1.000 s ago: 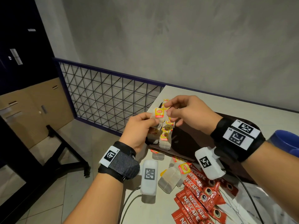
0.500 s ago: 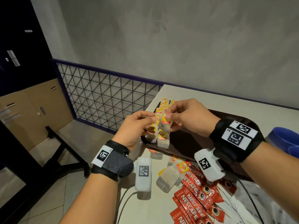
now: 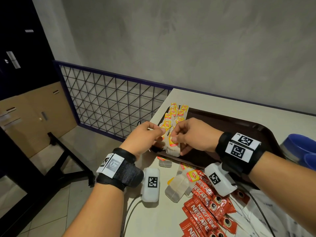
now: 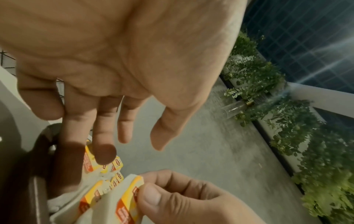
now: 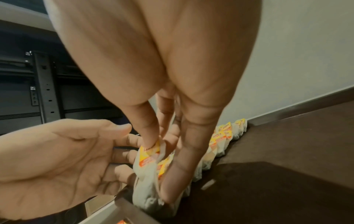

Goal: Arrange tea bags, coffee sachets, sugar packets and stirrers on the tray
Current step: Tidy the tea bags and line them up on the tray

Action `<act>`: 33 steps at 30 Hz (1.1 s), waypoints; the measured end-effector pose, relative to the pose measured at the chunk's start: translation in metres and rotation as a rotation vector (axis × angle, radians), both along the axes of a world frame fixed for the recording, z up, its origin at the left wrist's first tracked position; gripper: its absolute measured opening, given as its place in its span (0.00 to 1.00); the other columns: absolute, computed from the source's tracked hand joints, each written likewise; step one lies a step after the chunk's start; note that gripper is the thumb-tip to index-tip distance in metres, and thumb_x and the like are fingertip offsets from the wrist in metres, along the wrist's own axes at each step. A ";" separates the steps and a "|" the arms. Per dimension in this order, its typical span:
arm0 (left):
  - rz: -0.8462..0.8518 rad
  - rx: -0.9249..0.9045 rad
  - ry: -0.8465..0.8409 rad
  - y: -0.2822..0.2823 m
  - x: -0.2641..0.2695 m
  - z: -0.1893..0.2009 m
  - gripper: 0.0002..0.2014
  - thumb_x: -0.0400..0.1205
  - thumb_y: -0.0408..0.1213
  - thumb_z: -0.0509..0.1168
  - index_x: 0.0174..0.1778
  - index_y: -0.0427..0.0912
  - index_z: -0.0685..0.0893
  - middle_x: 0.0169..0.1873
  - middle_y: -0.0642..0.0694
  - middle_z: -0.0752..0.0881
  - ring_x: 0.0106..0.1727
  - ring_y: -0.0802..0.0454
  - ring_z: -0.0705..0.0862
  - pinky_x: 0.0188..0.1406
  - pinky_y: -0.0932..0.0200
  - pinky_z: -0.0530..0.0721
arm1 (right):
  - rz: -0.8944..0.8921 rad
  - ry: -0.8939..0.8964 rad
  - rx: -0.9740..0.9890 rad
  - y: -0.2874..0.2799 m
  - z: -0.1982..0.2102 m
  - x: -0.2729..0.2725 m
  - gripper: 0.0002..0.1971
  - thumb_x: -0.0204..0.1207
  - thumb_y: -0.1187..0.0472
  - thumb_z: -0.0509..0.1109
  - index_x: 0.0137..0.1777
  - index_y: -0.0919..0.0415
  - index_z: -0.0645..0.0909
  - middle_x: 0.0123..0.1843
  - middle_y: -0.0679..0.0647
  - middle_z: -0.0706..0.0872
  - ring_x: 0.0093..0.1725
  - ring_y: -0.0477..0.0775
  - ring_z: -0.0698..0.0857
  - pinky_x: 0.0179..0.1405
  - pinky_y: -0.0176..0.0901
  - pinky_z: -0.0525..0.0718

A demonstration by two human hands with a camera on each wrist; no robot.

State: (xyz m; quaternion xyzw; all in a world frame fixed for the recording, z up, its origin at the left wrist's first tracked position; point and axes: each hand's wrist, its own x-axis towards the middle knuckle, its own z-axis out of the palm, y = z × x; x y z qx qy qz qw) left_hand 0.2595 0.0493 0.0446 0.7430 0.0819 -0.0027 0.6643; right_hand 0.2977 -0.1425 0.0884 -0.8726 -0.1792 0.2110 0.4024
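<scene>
Beside left hand [image 4: 107,63], plants [image 4: 314,151] unseen overhead.

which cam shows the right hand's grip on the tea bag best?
Right wrist: it looks straight down the right hand, whose thumb and fingers pinch the tea bag at the tray's near corner. Head shows the same pinch from above, smaller, knuckles covering part of the bag. Left wrist catches only the thumb and curled fingers on the yellow tag, at the frame's bottom.

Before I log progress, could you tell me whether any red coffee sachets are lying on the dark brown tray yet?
No, the red coffee sachets all lie on the white table, beside the dark brown tray.
</scene>
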 end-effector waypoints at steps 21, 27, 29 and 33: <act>-0.116 0.186 0.011 -0.004 -0.004 -0.001 0.07 0.86 0.39 0.68 0.45 0.42 0.87 0.39 0.46 0.95 0.42 0.56 0.90 0.42 0.62 0.78 | -0.119 -0.066 -0.176 -0.017 0.003 0.008 0.11 0.80 0.62 0.77 0.61 0.56 0.85 0.56 0.57 0.91 0.52 0.58 0.93 0.51 0.51 0.94; -0.148 0.232 0.041 -0.008 -0.006 0.001 0.08 0.85 0.42 0.69 0.44 0.42 0.87 0.39 0.47 0.95 0.39 0.59 0.89 0.44 0.60 0.83 | -0.039 -0.063 -0.278 -0.012 -0.005 0.001 0.21 0.79 0.59 0.79 0.70 0.55 0.80 0.53 0.58 0.92 0.52 0.59 0.93 0.48 0.55 0.95; -0.149 0.271 0.033 -0.008 -0.006 0.000 0.12 0.80 0.49 0.70 0.45 0.43 0.89 0.40 0.49 0.95 0.49 0.49 0.92 0.61 0.44 0.87 | -0.011 -0.057 -0.293 -0.009 -0.005 0.001 0.25 0.78 0.59 0.80 0.73 0.55 0.77 0.53 0.60 0.93 0.53 0.61 0.93 0.50 0.60 0.94; -0.148 0.276 0.031 -0.009 -0.006 -0.001 0.10 0.84 0.45 0.68 0.48 0.42 0.89 0.41 0.52 0.95 0.54 0.45 0.92 0.66 0.37 0.86 | -0.005 -0.052 -0.265 -0.009 -0.003 0.004 0.25 0.76 0.65 0.82 0.70 0.55 0.78 0.51 0.60 0.91 0.51 0.61 0.93 0.49 0.58 0.95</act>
